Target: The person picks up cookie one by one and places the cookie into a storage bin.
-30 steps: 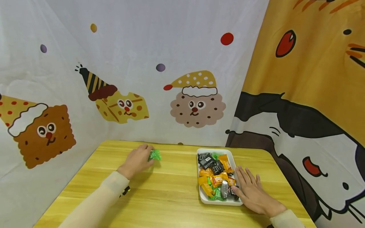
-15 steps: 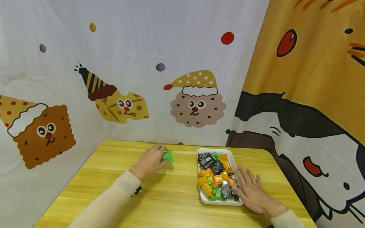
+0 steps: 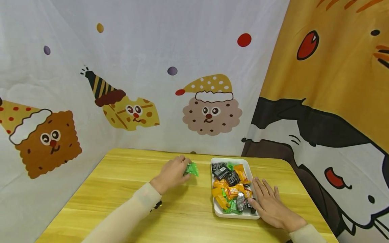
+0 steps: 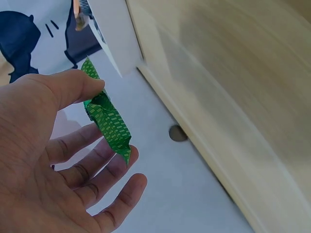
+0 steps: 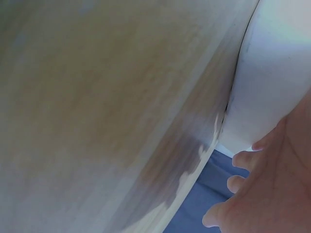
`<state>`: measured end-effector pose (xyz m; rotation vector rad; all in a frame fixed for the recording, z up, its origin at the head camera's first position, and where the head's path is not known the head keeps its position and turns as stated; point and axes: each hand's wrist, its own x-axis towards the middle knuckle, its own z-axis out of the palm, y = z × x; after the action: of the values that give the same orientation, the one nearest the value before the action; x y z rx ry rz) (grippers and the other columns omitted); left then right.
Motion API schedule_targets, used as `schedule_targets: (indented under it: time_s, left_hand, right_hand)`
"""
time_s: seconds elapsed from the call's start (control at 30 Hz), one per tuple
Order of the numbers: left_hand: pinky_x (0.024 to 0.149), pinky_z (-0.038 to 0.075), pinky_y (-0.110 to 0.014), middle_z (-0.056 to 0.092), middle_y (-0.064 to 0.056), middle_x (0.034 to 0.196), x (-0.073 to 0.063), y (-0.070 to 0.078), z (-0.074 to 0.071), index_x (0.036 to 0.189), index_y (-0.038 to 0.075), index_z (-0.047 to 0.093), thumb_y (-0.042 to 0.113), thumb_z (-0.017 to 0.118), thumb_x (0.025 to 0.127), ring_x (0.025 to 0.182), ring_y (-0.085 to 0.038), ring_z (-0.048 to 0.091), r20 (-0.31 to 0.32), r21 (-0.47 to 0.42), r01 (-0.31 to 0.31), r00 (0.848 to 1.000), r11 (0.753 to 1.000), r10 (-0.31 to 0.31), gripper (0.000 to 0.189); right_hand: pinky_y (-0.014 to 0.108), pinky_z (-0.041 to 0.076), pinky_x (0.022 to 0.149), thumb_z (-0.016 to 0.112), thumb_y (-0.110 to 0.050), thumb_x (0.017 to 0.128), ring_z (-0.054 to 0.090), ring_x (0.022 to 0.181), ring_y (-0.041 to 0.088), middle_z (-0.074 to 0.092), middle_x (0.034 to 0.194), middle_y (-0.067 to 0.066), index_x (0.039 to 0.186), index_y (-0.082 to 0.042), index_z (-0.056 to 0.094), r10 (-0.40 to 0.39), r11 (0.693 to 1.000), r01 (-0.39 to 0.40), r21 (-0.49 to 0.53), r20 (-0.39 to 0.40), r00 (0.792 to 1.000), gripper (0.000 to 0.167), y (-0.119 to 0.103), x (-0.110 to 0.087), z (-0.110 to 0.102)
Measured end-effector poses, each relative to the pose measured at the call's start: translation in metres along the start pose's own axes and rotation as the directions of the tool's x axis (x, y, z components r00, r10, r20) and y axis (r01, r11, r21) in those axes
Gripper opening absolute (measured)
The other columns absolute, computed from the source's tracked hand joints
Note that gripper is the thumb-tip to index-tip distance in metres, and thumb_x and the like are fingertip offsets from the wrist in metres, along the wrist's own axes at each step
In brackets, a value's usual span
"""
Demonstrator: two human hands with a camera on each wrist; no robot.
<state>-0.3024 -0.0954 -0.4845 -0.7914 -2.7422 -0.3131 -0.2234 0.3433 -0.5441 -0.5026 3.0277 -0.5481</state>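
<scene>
Between thumb and fingers, my left hand pinches a candy in a green wrapper, left of the tray and above the table. In the left wrist view the green candy lies under the thumb, its far end near the fingertips. A white tray holds a heap of wrapped candies: black ones, orange ones and green ones. My right hand rests with straight fingers against the tray's right side, the thumb over its rim. The right wrist view shows that hand beside the white tray wall.
The wooden table reaches back to a white cloth backdrop printed with cartoon snacks. On the right hangs an orange, black and white cartoon curtain, close to the table's edge.
The left hand has moved right across the table toward the tray, carrying the green candy. The right hand and the tray stay where they were.
</scene>
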Motion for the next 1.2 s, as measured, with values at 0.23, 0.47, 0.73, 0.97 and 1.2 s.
schedule_targets:
  time_s: [0.23,0.47,0.73,0.97,1.2]
  left_hand:
    - [0.085,0.07,-0.041,0.076,-0.01,0.123,0.007,0.019,0.008,0.141,0.007,0.075,0.031,0.092,0.103,0.102,-0.022,0.073,0.012,0.003,-0.032,0.999,0.999,0.032,0.048]
    - [0.093,0.07,-0.04,0.076,-0.008,0.129,0.017,0.039,0.012,0.146,0.01,0.075,0.035,0.09,0.104,0.112,-0.022,0.074,0.034,0.015,-0.058,0.998,0.998,0.057,0.051]
    - [0.096,0.07,-0.038,0.077,-0.007,0.133,0.028,0.061,0.017,0.151,0.013,0.073,0.038,0.089,0.105,0.115,-0.022,0.075,0.052,0.025,-0.099,0.994,0.995,0.098,0.055]
    - [0.098,0.07,-0.034,0.077,-0.005,0.138,0.036,0.08,0.018,0.152,0.015,0.073,0.04,0.088,0.105,0.118,-0.02,0.075,0.051,0.031,-0.129,0.99,0.991,0.128,0.056]
    - [0.104,0.069,-0.036,0.076,-0.004,0.145,0.043,0.097,0.021,0.154,0.017,0.072,0.043,0.086,0.106,0.125,-0.019,0.075,0.078,0.038,-0.142,0.987,0.989,0.139,0.056]
  right_hand:
    - [0.096,0.006,0.131,0.053,-0.061,0.12,0.014,0.177,0.062,0.021,0.193,0.027,0.185,-0.003,0.027,0.004,1.0,-0.004,0.012,0.003,1.0,0.09,0.001,-0.001,0.0]
    - [0.096,0.006,0.131,0.054,-0.061,0.12,0.013,0.177,0.063,0.021,0.193,0.027,0.184,-0.003,0.028,0.006,1.0,-0.006,0.022,0.002,1.0,0.09,0.0,-0.001,0.0]
    - [0.096,0.005,0.131,0.052,-0.062,0.121,0.015,0.177,0.062,0.022,0.194,0.026,0.185,-0.003,0.027,0.007,1.0,-0.007,0.005,0.001,1.0,0.09,-0.001,-0.001,0.0]
    - [0.096,0.006,0.13,0.052,-0.061,0.121,0.016,0.177,0.062,0.023,0.193,0.026,0.184,-0.002,0.029,0.0,1.0,0.0,-0.001,-0.004,1.0,0.089,-0.001,0.0,-0.001]
    - [0.097,0.006,0.13,0.051,-0.062,0.121,0.016,0.177,0.061,0.023,0.193,0.026,0.184,-0.002,0.028,0.001,1.0,-0.001,-0.001,0.001,1.0,0.09,-0.001,-0.001,-0.001]
